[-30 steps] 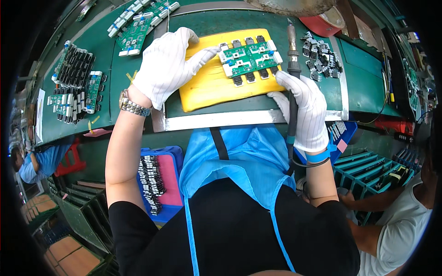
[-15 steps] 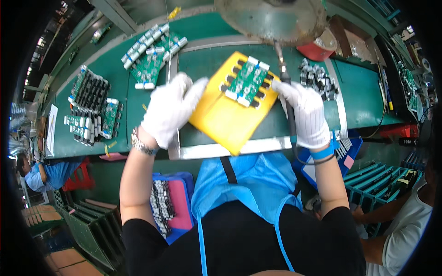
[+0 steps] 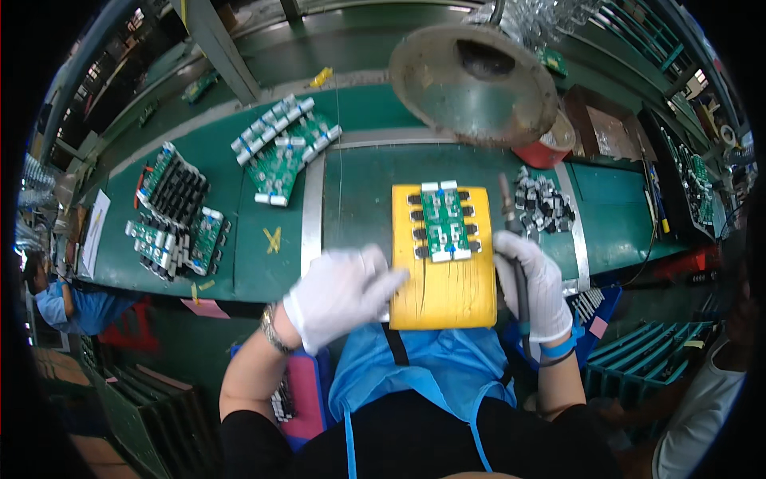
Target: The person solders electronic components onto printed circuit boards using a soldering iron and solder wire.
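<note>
A yellow pad (image 3: pixel 443 299) with a cracked surface sits squared up in front of me. On it lies a green circuit board (image 3: pixel 445 219) with white connectors at both ends and black parts along both sides. My left hand (image 3: pixel 343 291), in a white glove, is at the pad's left edge with fingers apart; I cannot tell if it presses on the pad. In my gloved right hand (image 3: pixel 536 291) is a soldering iron (image 3: pixel 511 209), its tip pointing up and away beside the pad's right edge, apart from the board.
A round metal fume hood (image 3: pixel 471 88) hangs beyond the pad. Small black parts (image 3: pixel 544 201) lie heaped at right, near a red reel (image 3: pixel 550 144). Finished-looking boards (image 3: pixel 175 191) are stacked at left; more boards (image 3: pixel 275 164) lie nearer the middle. A blue bin (image 3: pixel 323 383) stands below.
The yellow pad has turned from a slant to upright and come nearer, with the board on it. My left hand has moved right and nearer me. The view has tilted up.
</note>
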`<act>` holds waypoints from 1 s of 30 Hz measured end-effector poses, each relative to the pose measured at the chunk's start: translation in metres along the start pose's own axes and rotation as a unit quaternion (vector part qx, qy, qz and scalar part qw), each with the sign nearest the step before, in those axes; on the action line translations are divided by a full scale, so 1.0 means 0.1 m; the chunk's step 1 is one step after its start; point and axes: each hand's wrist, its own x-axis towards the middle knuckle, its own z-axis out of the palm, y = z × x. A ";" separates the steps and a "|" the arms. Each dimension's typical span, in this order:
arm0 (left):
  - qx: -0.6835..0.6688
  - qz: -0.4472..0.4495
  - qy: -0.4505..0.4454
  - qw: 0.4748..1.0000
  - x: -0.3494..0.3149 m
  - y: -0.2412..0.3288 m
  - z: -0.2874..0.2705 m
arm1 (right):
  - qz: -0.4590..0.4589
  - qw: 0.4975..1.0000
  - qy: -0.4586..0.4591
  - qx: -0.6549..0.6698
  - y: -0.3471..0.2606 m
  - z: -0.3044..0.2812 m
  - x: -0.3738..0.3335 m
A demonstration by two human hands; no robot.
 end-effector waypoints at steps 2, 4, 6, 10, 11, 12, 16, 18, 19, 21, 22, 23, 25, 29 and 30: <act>0.151 0.086 0.078 0.982 0.19 -0.17 0.01 | 0.042 0.999 -0.006 -0.005 -0.03 -0.08 -0.08; 0.146 0.077 0.175 0.971 0.43 -0.36 0.08 | 0.013 1.000 -0.012 -0.002 -0.04 -0.13 -0.16; 0.053 0.030 0.178 0.982 0.68 -0.53 0.20 | 0.025 0.996 -0.063 0.051 -0.20 -0.18 -0.21; 0.060 -0.007 0.093 0.994 0.82 -0.54 0.28 | 0.018 0.989 -0.148 0.013 -0.28 -0.16 -0.24; 0.094 -0.030 0.068 0.993 0.83 -0.52 0.28 | 0.044 0.989 -0.132 0.047 -0.25 -0.12 -0.28; 0.090 -0.026 0.078 0.992 0.80 -0.55 0.28 | 0.012 0.995 -0.090 0.035 -0.22 -0.11 -0.28; 0.109 -0.007 0.145 0.983 0.46 -0.58 0.19 | -0.033 0.995 -0.051 -0.084 -0.09 -0.20 -0.18; 0.118 -0.004 0.152 0.981 0.26 -0.54 0.15 | -0.046 0.987 -0.052 -0.147 0.07 -0.20 -0.16; 0.126 0.003 0.165 0.978 0.16 -0.50 0.13 | -0.052 0.989 -0.038 -0.131 0.16 -0.15 -0.12; 0.116 -0.022 0.152 0.981 -0.05 -0.35 0.10 | -0.038 0.992 -0.022 -0.115 0.24 -0.06 -0.10; 0.113 -0.014 0.161 0.980 -0.12 -0.28 0.11 | -0.036 0.993 -0.016 -0.114 0.26 -0.02 -0.09; 0.110 -0.007 0.170 0.979 -0.19 -0.23 0.14 | -0.034 0.993 -0.010 -0.112 0.29 0.01 -0.10; 0.095 -0.015 0.169 0.981 -0.29 -0.13 0.18 | -0.004 0.996 0.022 -0.081 0.37 0.09 -0.12; 0.044 -0.043 0.136 0.989 -0.41 0.05 0.25 | 0.047 0.998 0.000 0.038 0.47 0.13 0.07; 0.068 -0.027 0.151 0.986 -0.42 0.06 0.29 | 0.056 0.998 0.013 0.040 0.47 0.15 0.09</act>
